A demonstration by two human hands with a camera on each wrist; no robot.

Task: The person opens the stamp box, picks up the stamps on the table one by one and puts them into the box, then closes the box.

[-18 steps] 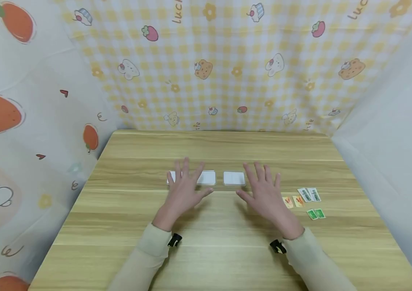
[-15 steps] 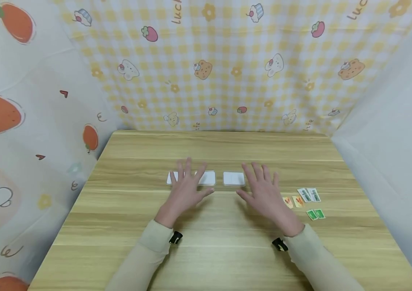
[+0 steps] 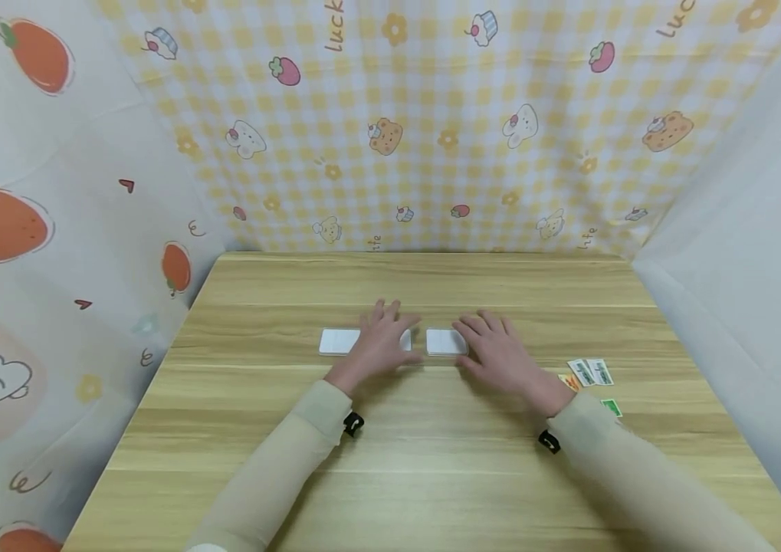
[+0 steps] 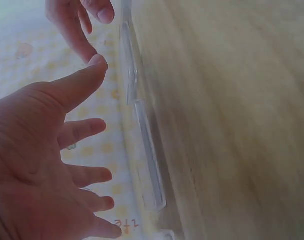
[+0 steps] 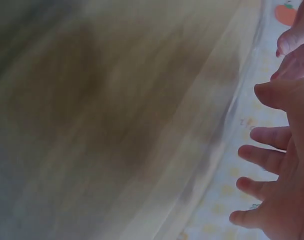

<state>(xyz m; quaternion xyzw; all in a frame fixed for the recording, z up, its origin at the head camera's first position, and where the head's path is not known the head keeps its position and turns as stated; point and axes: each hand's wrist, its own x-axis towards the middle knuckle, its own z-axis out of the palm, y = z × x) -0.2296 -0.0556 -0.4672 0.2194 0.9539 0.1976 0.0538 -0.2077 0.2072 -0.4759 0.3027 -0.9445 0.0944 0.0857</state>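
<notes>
Three flat, clear-edged plastic cases with white tops lie in a row: a left case (image 3: 339, 341), a middle case (image 3: 407, 342) and a right case (image 3: 441, 342). Over the middle one reaches my left hand (image 3: 378, 345), its spread fingers hiding much of it. In the left wrist view this hand (image 4: 36, 145) has extended fingers and holds nothing; two cases (image 4: 149, 155) show edge-on beyond. My right hand (image 3: 498, 354) is at the right case's right edge, fingertips overlapping it; contact cannot be told. The right wrist view shows that hand (image 5: 287, 165) with fingers apart, nothing gripped.
Beside the right forearm lie two white-and-green cards (image 3: 590, 372), part of an orange card (image 3: 569, 381) and a green card (image 3: 612, 407). The wooden table (image 3: 404, 491) meets a yellow checked cloth (image 3: 431, 169) at the back and white cloths at the sides.
My left hand has moved right, uncovering the left case and covering more of the middle one. The right hand now overlaps the right case, and its forearm hides some of the small cards.
</notes>
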